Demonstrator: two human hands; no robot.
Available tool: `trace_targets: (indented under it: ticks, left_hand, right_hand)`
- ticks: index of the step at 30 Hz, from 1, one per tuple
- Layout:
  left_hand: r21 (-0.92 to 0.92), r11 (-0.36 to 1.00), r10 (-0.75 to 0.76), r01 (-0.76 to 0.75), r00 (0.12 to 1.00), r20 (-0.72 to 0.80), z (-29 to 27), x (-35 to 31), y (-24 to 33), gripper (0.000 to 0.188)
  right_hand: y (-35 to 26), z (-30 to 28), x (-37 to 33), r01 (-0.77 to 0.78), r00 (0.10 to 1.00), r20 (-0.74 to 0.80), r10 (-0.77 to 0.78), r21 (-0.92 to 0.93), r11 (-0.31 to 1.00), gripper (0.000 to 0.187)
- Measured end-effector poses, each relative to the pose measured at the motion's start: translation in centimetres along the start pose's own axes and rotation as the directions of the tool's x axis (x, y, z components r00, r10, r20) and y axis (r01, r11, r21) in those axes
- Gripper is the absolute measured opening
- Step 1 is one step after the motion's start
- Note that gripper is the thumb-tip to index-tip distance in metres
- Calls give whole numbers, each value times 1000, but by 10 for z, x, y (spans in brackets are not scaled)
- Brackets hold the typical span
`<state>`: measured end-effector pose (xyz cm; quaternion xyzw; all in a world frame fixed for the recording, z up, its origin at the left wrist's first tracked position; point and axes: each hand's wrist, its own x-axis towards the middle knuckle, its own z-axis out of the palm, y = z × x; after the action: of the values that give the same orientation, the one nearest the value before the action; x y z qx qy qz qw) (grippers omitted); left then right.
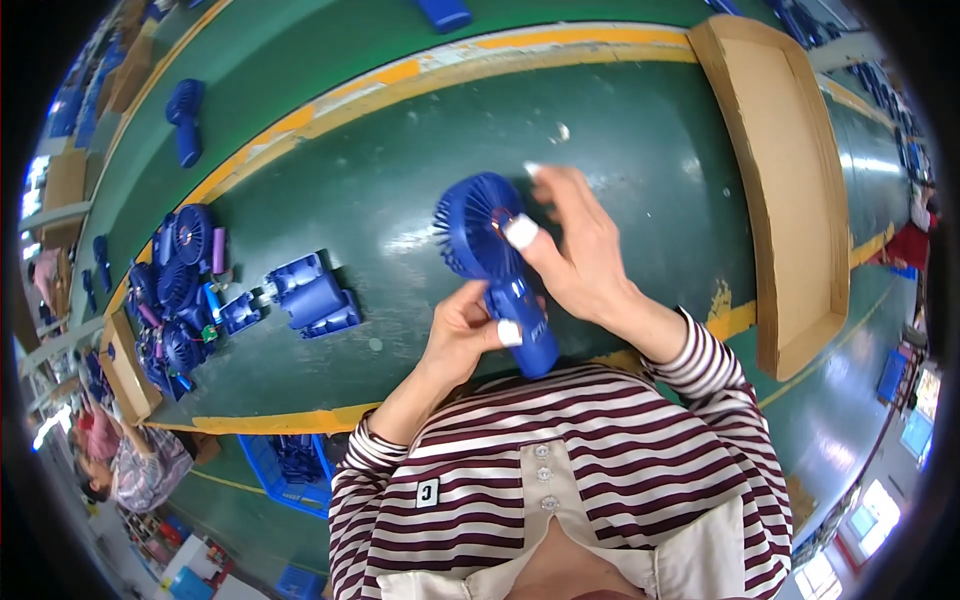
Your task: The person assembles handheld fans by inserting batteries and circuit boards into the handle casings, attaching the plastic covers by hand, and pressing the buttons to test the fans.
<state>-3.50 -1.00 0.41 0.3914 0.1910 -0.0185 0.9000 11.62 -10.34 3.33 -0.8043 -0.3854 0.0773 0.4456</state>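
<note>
The blue plastic handheld fan (470, 230) is over the green tabletop (640, 130), close to the person's chest. Its long axis slants: round grille up and left, handle end down and right, toward the striped shirt (480, 420). The left hand (455, 335) grasps the handle; the right hand (585, 250) is spread, its thumb covering the grille's right edge, contact unclear. Curved blue plastic shells (312, 298) and a heap of blue fan parts (178, 285) lie leftward; a long, shallow brown cardboard tray (785, 180) sits rightward.
</note>
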Motion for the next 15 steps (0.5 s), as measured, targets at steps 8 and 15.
trace_targets:
  ticks: [8,15]
  left_hand:
    - [-24,987,144,-156,951,-273,-11,22,15,51]
    - [-142,979,122,-148,976,-178,-20,23,16,49]
  right_hand:
    - [-18,-6,-20,-19,924,380,36,-48,999,56]
    - [-9,-5,-12,-442,777,546,313,119,889,57]
